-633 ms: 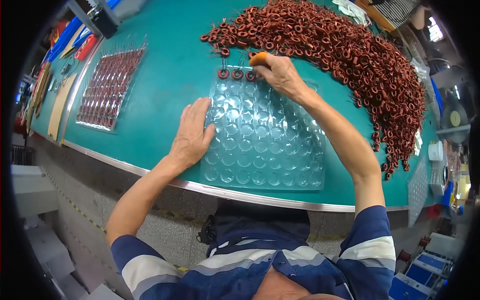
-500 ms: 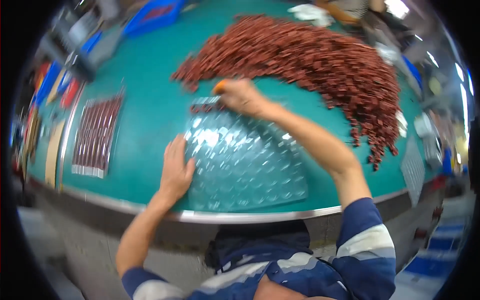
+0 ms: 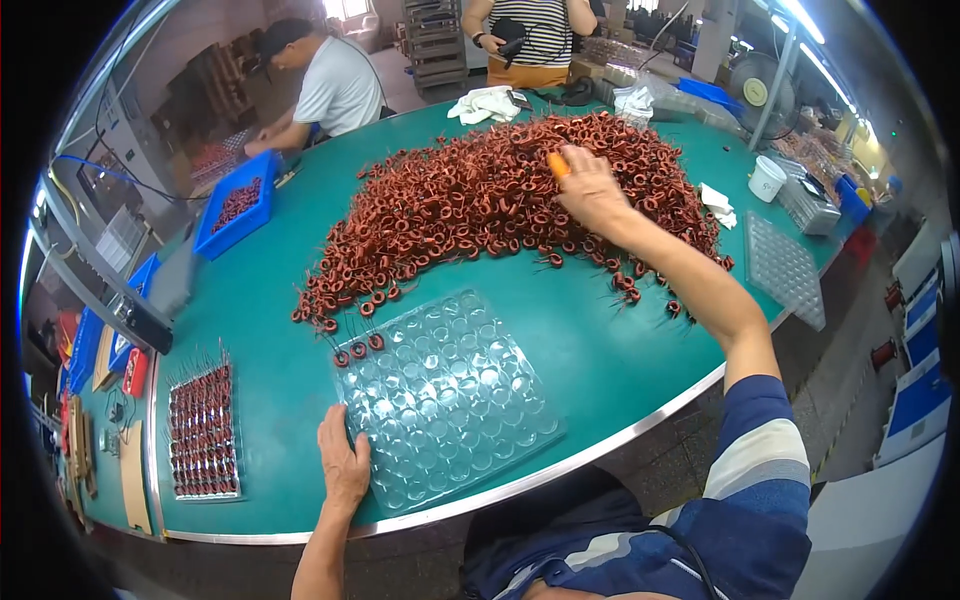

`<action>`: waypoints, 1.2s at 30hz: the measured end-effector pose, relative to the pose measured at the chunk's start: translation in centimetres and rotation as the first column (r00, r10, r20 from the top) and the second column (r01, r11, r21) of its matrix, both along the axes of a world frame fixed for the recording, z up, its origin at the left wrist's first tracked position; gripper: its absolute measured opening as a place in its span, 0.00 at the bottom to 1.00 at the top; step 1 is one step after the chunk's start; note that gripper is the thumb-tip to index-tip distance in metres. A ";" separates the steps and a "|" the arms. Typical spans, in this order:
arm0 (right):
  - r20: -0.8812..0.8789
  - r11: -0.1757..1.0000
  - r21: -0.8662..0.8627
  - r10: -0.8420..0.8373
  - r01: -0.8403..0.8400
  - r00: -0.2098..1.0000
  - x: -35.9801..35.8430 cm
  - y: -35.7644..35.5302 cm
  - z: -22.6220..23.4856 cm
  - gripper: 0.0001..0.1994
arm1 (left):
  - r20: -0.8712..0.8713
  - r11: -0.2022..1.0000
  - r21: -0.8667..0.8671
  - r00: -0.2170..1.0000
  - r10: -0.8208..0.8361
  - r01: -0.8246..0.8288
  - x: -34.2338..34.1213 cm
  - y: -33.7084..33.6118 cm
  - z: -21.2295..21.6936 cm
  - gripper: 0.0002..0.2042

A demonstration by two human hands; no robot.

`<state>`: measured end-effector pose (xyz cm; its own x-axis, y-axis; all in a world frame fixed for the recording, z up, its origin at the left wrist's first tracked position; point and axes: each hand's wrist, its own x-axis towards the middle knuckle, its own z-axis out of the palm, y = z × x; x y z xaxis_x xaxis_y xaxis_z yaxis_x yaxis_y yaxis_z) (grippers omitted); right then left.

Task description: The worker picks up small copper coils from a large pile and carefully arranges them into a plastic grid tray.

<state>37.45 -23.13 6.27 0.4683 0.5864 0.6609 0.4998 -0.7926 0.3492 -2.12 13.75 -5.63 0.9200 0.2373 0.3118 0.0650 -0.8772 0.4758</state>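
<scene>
Clear tray (image 3: 462, 425) holds three red coils (image 3: 359, 351), 10 o'clock.
Left grip (image 3: 345, 466) released at 8 o'clock edge; right grip (image 3: 596, 198) at heap (image 3: 460, 200): cannot tell.

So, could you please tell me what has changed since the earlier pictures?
The right hand has left the third red ring in the clear tray and moved forward and right, over the heap of rings. The left hand stays at the tray's left edge; three rings stay in its far row.
</scene>
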 end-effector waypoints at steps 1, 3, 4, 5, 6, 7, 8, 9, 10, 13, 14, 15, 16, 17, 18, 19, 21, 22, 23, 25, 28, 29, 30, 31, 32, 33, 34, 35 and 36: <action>0.054 0.984 -0.125 -0.117 0.123 0.992 1.3 -2.8 0.0 0.20 | 0.000 1.000 -0.001 1.000 -0.006 0.006 0.2 0.0 0.0 0.27; -0.050 0.996 -0.077 -0.047 0.043 0.998 1.8 -4.8 0.0 0.17 | -0.002 1.000 -0.013 1.000 0.023 -0.023 -0.5 0.0 0.4 0.26; -0.117 0.992 -0.117 -0.066 0.052 0.991 2.2 -5.6 -0.3 0.16 | -0.003 1.000 -0.015 1.000 0.025 -0.025 -0.3 -0.1 0.5 0.26; -0.112 0.997 -0.075 -0.021 0.013 0.993 2.5 -6.0 -0.7 0.14 | -0.002 0.999 -0.022 1.000 0.025 -0.025 -0.1 -0.2 0.6 0.26; -0.142 0.998 -0.057 -0.021 0.013 0.990 2.5 -5.6 -0.9 0.13 | -0.003 0.999 -0.023 1.000 0.027 -0.027 -0.1 -0.1 0.6 0.26; -0.172 0.999 -0.040 -0.021 0.014 0.985 2.5 -5.1 -1.1 0.12 | 0.009 0.999 -0.018 0.999 0.035 -0.035 -0.3 0.0 0.4 0.26; -0.183 1.000 -0.011 -0.004 0.003 0.983 2.5 -4.8 -1.0 0.10 | 0.009 0.999 -0.014 0.999 0.039 -0.039 -0.5 0.0 0.3 0.26; -0.197 1.000 -0.019 -0.004 0.001 0.980 2.8 -5.1 -0.7 0.09 | 0.009 0.999 -0.026 0.999 0.043 -0.043 -0.4 -0.1 0.2 0.26; -0.211 1.000 -0.027 -0.004 -0.001 0.978 3.1 -5.3 -0.3 0.08 | 0.010 0.998 -0.038 0.999 0.048 -0.047 -0.4 -0.2 0.2 0.26; -0.250 0.998 0.047 -0.016 0.029 0.968 4.0 -6.3 0.8 0.05 | 0.016 0.998 -0.037 0.999 0.044 -0.043 -0.1 -0.3 0.1 0.26; -0.258 0.986 0.161 0.000 0.043 0.966 4.1 -6.8 1.0 0.05 | 0.018 0.998 -0.039 0.999 0.045 -0.045 0.1 -0.6 0.1 0.26; -0.260 0.986 0.165 0.008 0.036 0.966 3.9 -6.5 0.9 0.05 | 0.016 0.998 -0.042 0.998 0.056 -0.055 -0.1 -0.5 0.3 0.25; -0.265 0.974 0.228 0.063 -0.001 0.962 3.7 -6.3 0.9 0.05 | 0.014 0.997 -0.045 0.998 0.065 -0.065 -0.3 -0.4 0.4 0.25; -0.266 0.956 0.290 0.117 -0.036 0.957 3.6 -6.0 0.9 0.05 | 0.013 0.997 -0.042 0.997 0.071 -0.070 -0.5 -0.3 0.3 0.25; -0.232 0.967 0.244 0.131 -0.072 0.964 3.9 -6.5 1.3 0.06 | 0.020 0.997 -0.043 0.998 0.067 -0.066 -0.4 -0.3 0.2 0.25; -0.270 0.927 0.374 0.141 -0.032 0.952 4.1 -6.9 1.5 0.06 | 0.029 0.997 -0.043 0.998 0.063 -0.062 -0.3 -0.2 0.1 0.25; -0.303 0.803 0.595 0.186 0.034 0.935 4.3 -7.8 2.2 0.08 | 0.023 0.997 -0.048 0.998 0.060 -0.059 -0.2 -0.4 0.4 0.25; -0.320 0.715 0.693 0.194 0.089 0.927 4.3 -8.5 2.6 0.07 | 0.016 0.997 -0.052 0.998 0.053 -0.052 -0.1 -0.5 0.6 0.25; -0.310 0.660 0.735 0.120 0.157 0.943 4.2 -9.2 3.1 0.08 | 0.019 0.997 -0.050 0.998 0.055 -0.054 -0.2 -0.4 0.6 0.25; -0.270 0.496 0.856 0.190 0.146 0.944 3.5 -9.7 4.1 0.09 | 0.035 0.999 -0.044 0.999 0.032 -0.031 0.1 -0.3 1.1 0.25; -0.277 0.447 0.889 0.345 0.103 0.897 0.6 -8.9 4.6 0.09 | 0.201 0.994 -0.103 0.977 0.068 -0.048 0.2 -2.6 3.8 0.25; -0.289 0.453 0.887 0.401 0.086 0.870 -1.3 -7.6 5.2 0.08 | 0.240 0.994 -0.104 0.969 0.059 -0.034 0.3 -3.5 5.0 0.25; -0.283 0.461 0.886 0.446 0.054 0.849 -2.9 -6.1 5.7 0.08 | 0.237 0.994 -0.104 0.970 0.063 -0.039 1.1 -4.5 5.7 0.25; -0.350 0.405 0.905 0.540 0.128 0.766 -4.8 -5.0 6.1 0.08 | 0.253 0.945 -0.323 0.967 0.028 0.057 2.3 -5.6 6.5 0.24; -0.299 0.478 0.878 0.524 0.015 0.798 -4.3 -6.1 5.2 0.09 | 0.284 0.834 -0.521 0.958 -0.030 0.181 4.2 -7.6 7.7 0.24; -0.318 0.501 0.865 0.550 0.000 0.772 -6.0 -4.2 5.1 0.09 | 0.298 0.784 -0.579 0.953 -0.053 0.224 5.6 -8.8 8.1 0.24; -0.332 0.470 0.882 0.599 0.015 0.729 -6.9 -3.3 4.6 0.09 | 0.320 0.723 -0.631 0.943 -0.089 0.283 7.5 -10.4 8.5 0.23; -0.313 0.455 0.890 0.654 -0.027 0.688 -8.0 -1.7 4.1 0.09 | 0.358 0.722 -0.616 0.929 -0.099 0.314 9.3 -11.7 8.6 0.23; -0.359 0.385 0.919 0.738 0.080 0.571 -9.6 -0.1 3.8 0.09 | 0.379 0.740 -0.581 0.917 -0.123 0.339 11.0 -13.0 8.5 0.24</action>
<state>27.82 -23.22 10.06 0.8545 0.2054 0.4772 0.5070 -0.1295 -0.8521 8.84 0.71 2.84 0.8591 0.2689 0.4355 -0.3372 -0.3428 0.8768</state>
